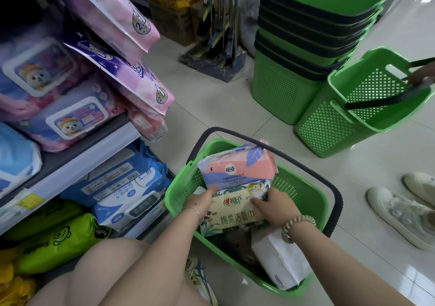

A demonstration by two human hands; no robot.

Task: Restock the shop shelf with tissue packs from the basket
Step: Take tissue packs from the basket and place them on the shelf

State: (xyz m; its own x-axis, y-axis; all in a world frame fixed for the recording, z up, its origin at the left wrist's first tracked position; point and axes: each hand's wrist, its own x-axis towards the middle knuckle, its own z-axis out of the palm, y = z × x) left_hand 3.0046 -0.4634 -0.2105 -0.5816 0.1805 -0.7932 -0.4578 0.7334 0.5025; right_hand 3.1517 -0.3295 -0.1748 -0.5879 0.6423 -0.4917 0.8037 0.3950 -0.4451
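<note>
Basket (179, 195): green with a dark handle, standing on the floor tiles at lower centre of the frame, just beside the shelf.
Cream pack (235, 216): lying across the middle of the basket, touching the pink-and-blue pack (237, 171) just above it.
Left hand (197, 203): fingers curled round the cream pack's left end.
Right hand (275, 204): fingers curled over the cream pack's upper right edge, with a bead bracelet (296, 228) on the wrist.
White pack (280, 263): in the basket's lower right corner, partly under the right forearm.
Shelf (77, 162): left of the frame, tiers filled with pink, blue-and-white and green packs.
Stacked baskets (306, 35): upper right, with a tilted basket (341, 122) just beside.
White shoes (397, 214): right edge.
</note>
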